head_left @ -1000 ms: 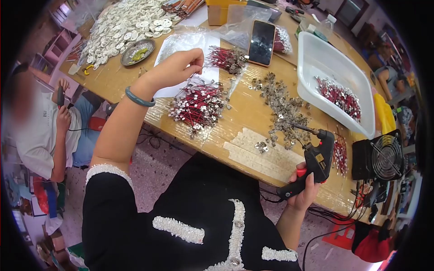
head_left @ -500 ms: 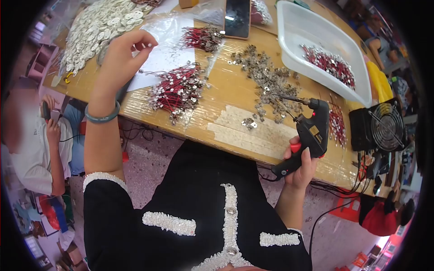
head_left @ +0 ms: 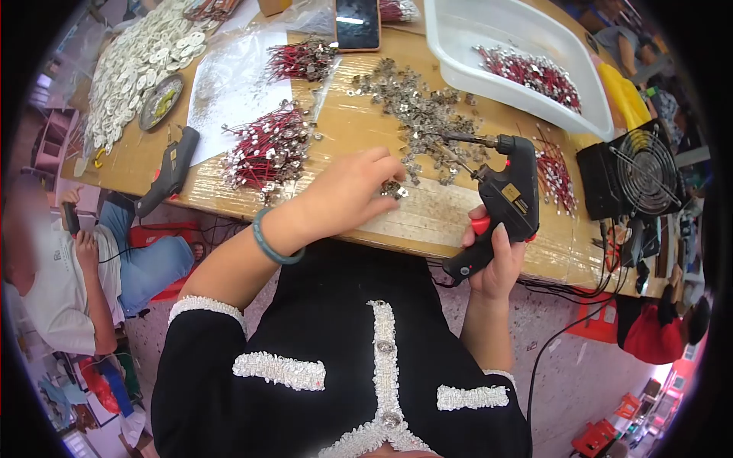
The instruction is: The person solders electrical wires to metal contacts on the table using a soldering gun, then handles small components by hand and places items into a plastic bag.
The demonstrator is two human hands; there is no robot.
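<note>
Head view, left hand (head_left: 347,189) part-spread around metal pieces (head_left: 392,189), right hand (head_left: 498,263) clasping soldering gun (head_left: 510,191)

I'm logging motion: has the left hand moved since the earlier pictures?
Yes. Judged against the pale strips on the table, the left hand has come toward the person, from over the white sheet to the strips' left end.

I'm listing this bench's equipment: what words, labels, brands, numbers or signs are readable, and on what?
None is legible.
Yellow label on the black soldering gun in the right hand: too small.
Dark print on a pale shirt, far left: blurred.
Black gun-shaped tool lying unheld: no readable text.
</note>
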